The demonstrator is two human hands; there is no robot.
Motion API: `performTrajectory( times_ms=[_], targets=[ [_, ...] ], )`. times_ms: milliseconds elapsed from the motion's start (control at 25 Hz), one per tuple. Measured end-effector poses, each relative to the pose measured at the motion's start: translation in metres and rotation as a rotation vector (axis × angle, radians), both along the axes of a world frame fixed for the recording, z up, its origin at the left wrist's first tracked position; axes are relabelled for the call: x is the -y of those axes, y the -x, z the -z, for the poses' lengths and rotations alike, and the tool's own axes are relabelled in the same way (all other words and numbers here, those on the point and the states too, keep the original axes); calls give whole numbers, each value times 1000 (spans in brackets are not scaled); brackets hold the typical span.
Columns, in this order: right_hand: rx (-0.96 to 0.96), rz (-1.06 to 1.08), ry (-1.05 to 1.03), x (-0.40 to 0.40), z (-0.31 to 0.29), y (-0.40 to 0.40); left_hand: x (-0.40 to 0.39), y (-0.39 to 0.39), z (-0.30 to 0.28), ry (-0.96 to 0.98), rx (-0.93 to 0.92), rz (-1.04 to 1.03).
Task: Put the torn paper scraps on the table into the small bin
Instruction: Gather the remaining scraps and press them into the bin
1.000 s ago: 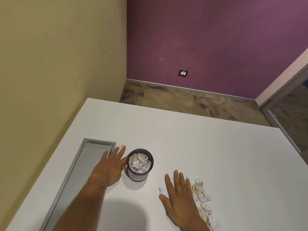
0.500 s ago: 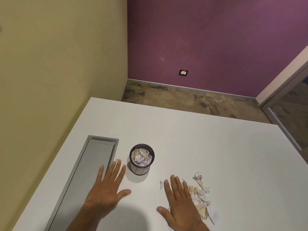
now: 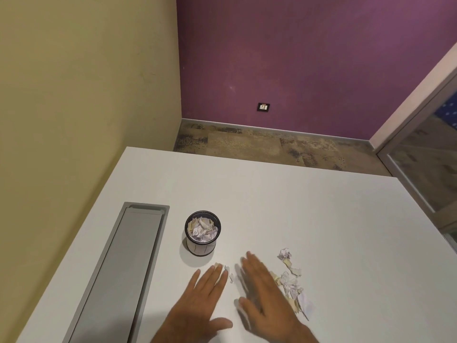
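Both hands are laid flat on the white surface (image 3: 284,206) in the lower middle of the frame, the left hand (image 3: 200,298) and the right hand (image 3: 264,295) side by side with the fingers stretched out and released, and nothing is grasped by either. A few small scraps (image 3: 231,274) are seen between the fingertips of the two hands, while the main pile of paper scraps (image 3: 293,284) is spread just right of the right hand, which is blurred. The small bin (image 3: 202,233), already filled with crumpled paper, is stood upright above the left hand, beside a long grey panel (image 3: 118,273) set into the surface at the left.
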State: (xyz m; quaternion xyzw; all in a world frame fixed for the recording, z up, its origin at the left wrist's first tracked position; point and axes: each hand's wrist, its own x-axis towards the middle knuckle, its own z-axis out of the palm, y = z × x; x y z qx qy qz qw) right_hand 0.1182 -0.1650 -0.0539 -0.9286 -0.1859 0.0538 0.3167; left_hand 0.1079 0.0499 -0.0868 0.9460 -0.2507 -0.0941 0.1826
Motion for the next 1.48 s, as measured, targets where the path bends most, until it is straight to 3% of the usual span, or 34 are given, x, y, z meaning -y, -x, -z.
performTrajectory(
  times_ms=[80, 160, 320, 720, 1040, 1160, 1360, 1480],
  targets=[
    [66, 263, -7, 20, -7, -5, 9, -9, -5, 93, -52, -99],
    [-47, 372, 144, 36, -10, -8, 22, -23, -11, -11, -133, -176],
    [-329, 303, 371, 36, -5, -9, 51, -44, -23, -205, -209, -199],
    [-225, 224, 140, 3, 3, -12, 65, -43, -15, -24, -281, -167],
    [-363, 534, -145, 12, -3, -17, 42, -31, -7, 326, -196, -436],
    [-442, 608, -340, 12, -17, -26, 34, -31, -14, 510, -154, -543],
    [-427, 535, -638, -9, -62, -58, 23, -40, -40, 792, -36, -733],
    [-361, 466, -634, -33, -86, -85, 11, -51, -61, 936, 27, -824]
  ],
)
